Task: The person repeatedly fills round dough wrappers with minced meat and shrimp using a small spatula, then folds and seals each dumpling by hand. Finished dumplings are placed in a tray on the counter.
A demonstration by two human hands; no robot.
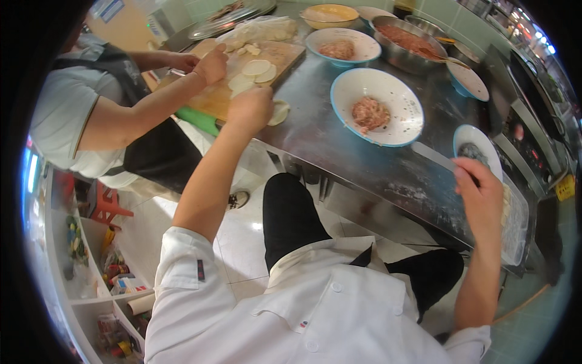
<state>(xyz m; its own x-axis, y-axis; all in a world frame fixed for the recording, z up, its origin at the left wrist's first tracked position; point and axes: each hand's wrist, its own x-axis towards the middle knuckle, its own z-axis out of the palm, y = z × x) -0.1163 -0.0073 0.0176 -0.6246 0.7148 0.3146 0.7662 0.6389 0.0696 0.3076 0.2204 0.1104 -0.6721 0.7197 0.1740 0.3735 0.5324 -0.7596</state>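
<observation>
My right hand (482, 189) grips a flat, narrow spatula (434, 156), whose blade points left toward a white blue-rimmed bowl (404, 98). A lump of minced meat filling (370, 113) sits in that bowl. At the corner of a wooden board (286, 57), my left hand (250, 109) is beside several round dough wrappers (257, 67). One more wrapper (279, 113) shows against the right side of this hand. The fingertips are hidden behind the hand, so I cannot tell whether they pinch a wrapper.
A co-worker's hands (211, 63) work at the board's left, near dough pieces (250, 49). Behind are another bowl of filling (336, 49) and a steel basin of minced meat (409, 43). Right are a bowl with greyish contents (473, 152) and a clear plastic tray (516, 236).
</observation>
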